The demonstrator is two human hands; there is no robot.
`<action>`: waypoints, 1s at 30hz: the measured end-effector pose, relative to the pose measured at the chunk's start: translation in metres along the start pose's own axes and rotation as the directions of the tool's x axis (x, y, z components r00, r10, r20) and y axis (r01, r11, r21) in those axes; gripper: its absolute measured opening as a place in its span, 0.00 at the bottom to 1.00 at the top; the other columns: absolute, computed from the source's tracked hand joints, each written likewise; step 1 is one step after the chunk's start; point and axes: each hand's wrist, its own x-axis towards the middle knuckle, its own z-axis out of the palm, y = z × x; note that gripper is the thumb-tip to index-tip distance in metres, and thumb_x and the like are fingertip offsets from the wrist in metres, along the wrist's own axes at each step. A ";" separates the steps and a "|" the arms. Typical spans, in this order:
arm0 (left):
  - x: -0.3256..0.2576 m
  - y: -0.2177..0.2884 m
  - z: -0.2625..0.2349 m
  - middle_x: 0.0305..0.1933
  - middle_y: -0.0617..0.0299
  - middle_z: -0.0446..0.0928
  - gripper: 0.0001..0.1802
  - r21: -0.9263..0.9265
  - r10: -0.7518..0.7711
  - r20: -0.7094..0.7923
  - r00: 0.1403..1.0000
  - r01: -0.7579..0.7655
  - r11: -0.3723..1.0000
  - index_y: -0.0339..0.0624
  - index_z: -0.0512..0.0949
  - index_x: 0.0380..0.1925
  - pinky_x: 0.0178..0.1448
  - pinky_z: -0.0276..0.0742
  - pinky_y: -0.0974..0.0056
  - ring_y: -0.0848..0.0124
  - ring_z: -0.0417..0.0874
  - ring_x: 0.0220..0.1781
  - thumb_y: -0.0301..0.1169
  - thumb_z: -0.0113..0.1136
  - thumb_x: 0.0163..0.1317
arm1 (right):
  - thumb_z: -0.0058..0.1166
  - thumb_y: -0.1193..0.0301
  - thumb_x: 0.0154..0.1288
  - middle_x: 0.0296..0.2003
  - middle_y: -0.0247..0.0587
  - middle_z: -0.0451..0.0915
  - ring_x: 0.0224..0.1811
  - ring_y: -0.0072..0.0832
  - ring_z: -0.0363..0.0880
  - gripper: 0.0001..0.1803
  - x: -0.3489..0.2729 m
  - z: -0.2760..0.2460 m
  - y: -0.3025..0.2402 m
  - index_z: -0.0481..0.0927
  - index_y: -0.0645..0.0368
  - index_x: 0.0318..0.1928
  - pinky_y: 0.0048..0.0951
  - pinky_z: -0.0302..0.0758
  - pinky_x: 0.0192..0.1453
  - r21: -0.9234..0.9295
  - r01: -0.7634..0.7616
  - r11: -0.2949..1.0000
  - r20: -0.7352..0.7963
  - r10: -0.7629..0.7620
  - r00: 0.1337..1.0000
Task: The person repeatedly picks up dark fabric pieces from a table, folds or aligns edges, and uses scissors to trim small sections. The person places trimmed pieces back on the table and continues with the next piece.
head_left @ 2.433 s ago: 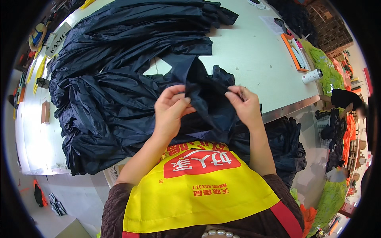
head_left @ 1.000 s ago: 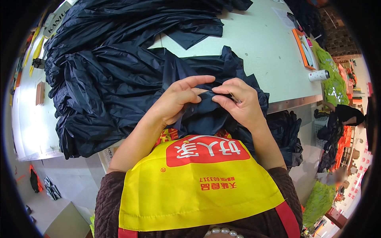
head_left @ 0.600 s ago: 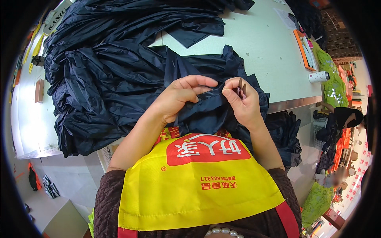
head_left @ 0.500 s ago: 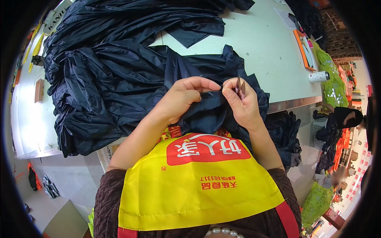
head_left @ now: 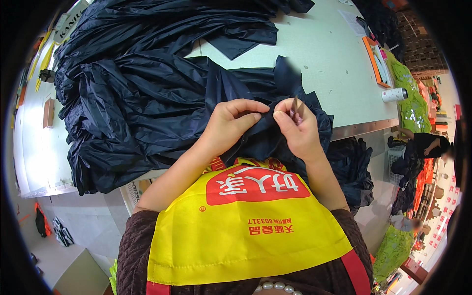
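Observation:
A dark navy garment (head_left: pixel 258 135) of thin, shiny cloth drapes over the table's near edge in front of my apron. My left hand (head_left: pixel 228 125) pinches its edge between thumb and forefinger. Close beside it, my right hand (head_left: pixel 299 130) is closed around small thread snips (head_left: pixel 295 109), blades pointing up and away from me. The thumb and forefinger of that hand also press together at the garment's edge. Whatever lies right between the fingertips is too small to make out.
Heaped navy garments (head_left: pixel 113 108) cover the left of the pale table (head_left: pixel 329 64). At the right stand an orange box (head_left: pixel 376 61) and a white cup (head_left: pixel 394 95). More dark cloth (head_left: pixel 350 169) hangs below the table edge. A person (head_left: pixel 432 146) works at the far right.
My left hand has shifted slightly left and down, its thumb now stretched toward the cloth. The garment's edge has been turned between my hands. The snips stay in my right hand.

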 end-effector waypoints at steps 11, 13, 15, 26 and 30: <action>0.003 -0.013 -0.004 0.38 0.65 0.76 0.14 -0.382 -0.075 -0.034 0.997 0.056 0.922 0.37 0.76 0.44 0.48 0.72 0.77 0.80 0.76 0.40 0.18 0.59 0.56 | 0.55 0.71 0.61 0.23 0.26 0.68 0.18 0.10 0.61 0.07 -0.011 -0.010 -0.015 0.74 0.59 0.38 0.11 0.57 0.20 0.290 -0.395 0.872 -0.002 0.413 0.911; 0.003 -0.014 -0.004 0.38 0.65 0.76 0.15 -0.383 -0.080 -0.038 0.996 0.059 0.922 0.37 0.76 0.44 0.49 0.72 0.77 0.80 0.76 0.40 0.18 0.59 0.56 | 0.60 0.76 0.56 0.25 0.25 0.69 0.25 0.11 0.64 0.13 -0.011 0.001 -0.005 0.76 0.59 0.43 0.13 0.61 0.27 -0.067 -0.117 0.991 -0.046 0.114 0.992; 0.004 -0.015 -0.003 0.39 0.65 0.76 0.15 -0.372 -0.073 -0.049 0.996 0.049 0.927 0.37 0.76 0.45 0.49 0.72 0.77 0.80 0.76 0.40 0.17 0.59 0.56 | 0.61 0.76 0.55 0.25 0.29 0.71 0.24 0.15 0.67 0.14 -0.007 0.010 -0.009 0.77 0.58 0.44 0.16 0.65 0.28 -0.251 -0.046 0.967 -0.026 0.041 0.999; 0.000 -0.012 -0.003 0.39 0.61 0.80 0.09 -0.011 0.071 -0.050 0.996 -0.071 0.997 0.35 0.80 0.38 0.47 0.73 0.74 0.77 0.79 0.41 0.19 0.56 0.56 | 0.57 0.80 0.57 0.30 0.33 0.73 0.25 0.15 0.68 0.04 -0.001 0.014 0.018 0.75 0.61 0.33 0.15 0.65 0.28 -0.090 0.204 0.975 -0.132 -0.215 0.968; -0.001 -0.010 0.001 0.38 0.62 0.81 0.09 0.236 0.254 -0.064 0.965 -0.232 0.944 0.34 0.81 0.38 0.45 0.74 0.72 0.77 0.79 0.39 0.21 0.58 0.55 | 0.58 0.81 0.55 0.31 0.35 0.74 0.26 0.17 0.71 0.06 0.001 0.017 0.002 0.75 0.62 0.33 0.17 0.68 0.28 -0.250 0.312 0.917 0.027 -0.315 0.949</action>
